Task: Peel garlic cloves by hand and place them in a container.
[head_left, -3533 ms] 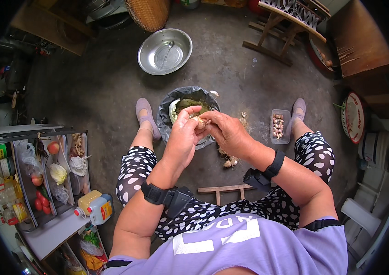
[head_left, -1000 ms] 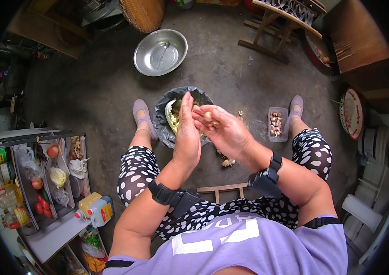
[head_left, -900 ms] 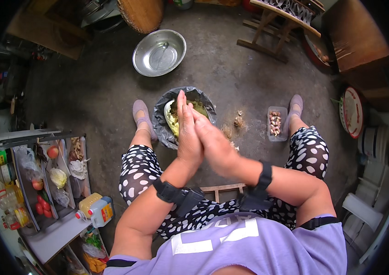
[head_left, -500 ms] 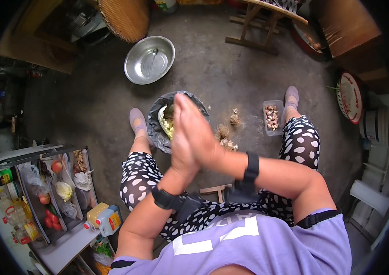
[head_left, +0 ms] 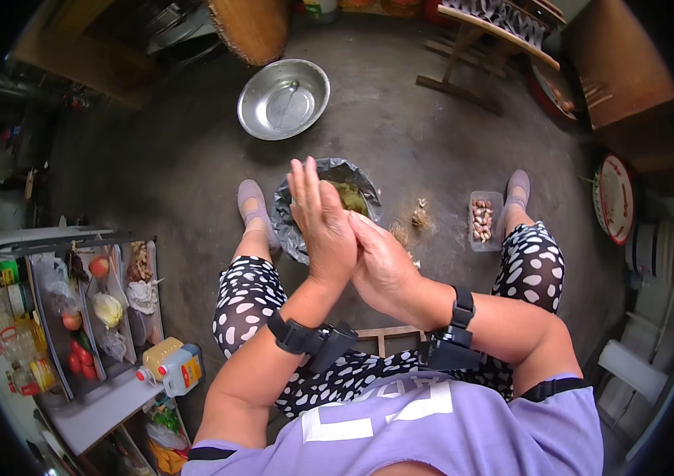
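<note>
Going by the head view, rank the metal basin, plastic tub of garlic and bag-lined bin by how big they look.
1. Bag-lined bin, partly behind the left hand
2. Metal basin
3. Plastic tub of garlic, clearly smallest

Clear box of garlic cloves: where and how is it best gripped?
Probably by the long left edge of the box, coming from the left and above: a shoe stands close on its right. It sits upright and open, with cloves inside, so keep it level.

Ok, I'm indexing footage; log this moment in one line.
left grip, right grip: pressed together | between them: hidden | black bag: beneath | clove tub: near right shoe
</note>
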